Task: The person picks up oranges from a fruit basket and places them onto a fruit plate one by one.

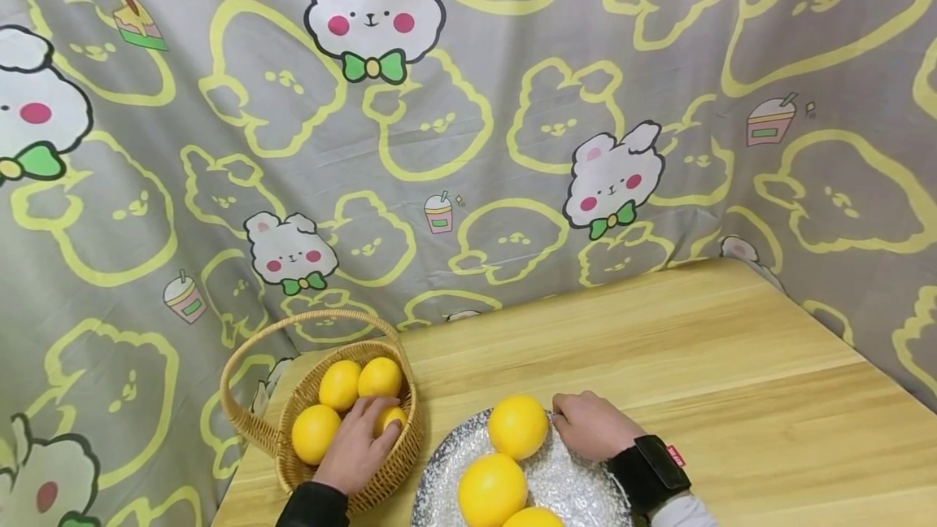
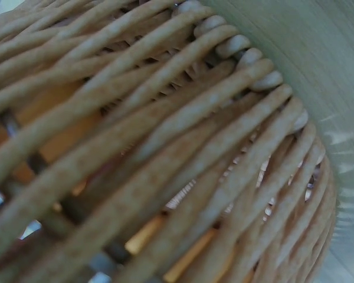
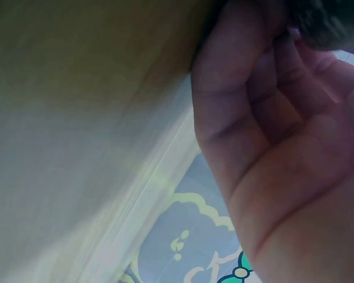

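Note:
My left hand [image 1: 360, 442] reaches into a round wicker basket [image 1: 417, 429], its fingers and thumb around an orange [image 1: 390, 420] by the basket's right wall. Beside that hand, other oranges [image 1: 316, 433] lie in the basket. In the left wrist view the woven basket wall [image 2: 183, 135] fills most of the picture and hides the hand. My right hand [image 1: 594, 427] grips the far right rim of a speckled grey plate [image 1: 457, 450]. In the right wrist view the fingers [image 3: 224, 76] curl at the plate's dark edge [image 3: 327, 23]. Three oranges [image 1: 518, 427] show on the plate, the nearest cut off by the frame.
The basket's tall arched handle [image 1: 241, 356] rises on the left side. Basket and plate stand close together on a light wooden table [image 1: 732, 364]. A grey curtain [image 1: 512, 185] with yellow outlines and white rabbits hangs behind and along both sides.

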`<move>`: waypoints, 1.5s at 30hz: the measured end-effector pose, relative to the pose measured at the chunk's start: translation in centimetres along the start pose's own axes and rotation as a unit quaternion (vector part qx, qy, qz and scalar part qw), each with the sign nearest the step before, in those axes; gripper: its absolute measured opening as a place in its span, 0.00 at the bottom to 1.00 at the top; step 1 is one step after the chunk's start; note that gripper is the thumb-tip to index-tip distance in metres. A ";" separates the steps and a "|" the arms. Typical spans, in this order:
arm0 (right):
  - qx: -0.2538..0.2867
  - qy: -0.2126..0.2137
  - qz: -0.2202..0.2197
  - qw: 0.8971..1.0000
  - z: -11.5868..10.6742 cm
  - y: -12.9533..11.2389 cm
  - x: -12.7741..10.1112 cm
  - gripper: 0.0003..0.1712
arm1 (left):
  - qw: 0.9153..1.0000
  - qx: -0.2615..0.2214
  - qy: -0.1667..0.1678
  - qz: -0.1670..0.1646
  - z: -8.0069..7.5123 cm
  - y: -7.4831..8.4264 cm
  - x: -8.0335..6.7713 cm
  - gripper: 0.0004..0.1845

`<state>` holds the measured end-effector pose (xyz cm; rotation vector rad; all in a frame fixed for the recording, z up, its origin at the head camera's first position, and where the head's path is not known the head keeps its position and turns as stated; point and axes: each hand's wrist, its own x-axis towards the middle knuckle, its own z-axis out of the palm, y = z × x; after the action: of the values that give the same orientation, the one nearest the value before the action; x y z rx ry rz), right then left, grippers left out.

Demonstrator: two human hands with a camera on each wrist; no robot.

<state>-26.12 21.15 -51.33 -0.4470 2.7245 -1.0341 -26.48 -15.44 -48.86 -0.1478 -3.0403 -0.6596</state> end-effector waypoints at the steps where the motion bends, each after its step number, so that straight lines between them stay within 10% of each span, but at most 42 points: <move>1: 0.001 0.000 -0.001 1.000 0.0 0.0 0.0 0.10 | 1.000 -0.001 -0.002 -0.002 0.0 0.0 0.0 0.16; 28: 0.016 -0.005 0.007 1.000 -0.1 0.0 -0.1 0.10 | 0.999 -0.026 -0.040 0.016 -0.4 -0.3 -0.2 0.22; 45: 0.014 -0.004 0.002 1.000 0.0 0.1 0.0 0.10 | 0.999 0.012 0.033 0.025 -0.3 -0.4 -0.6 0.21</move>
<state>-26.15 21.22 -51.40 -0.4405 2.7001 -1.0648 -25.95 -15.94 -48.74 -0.1979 -2.9700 -0.6131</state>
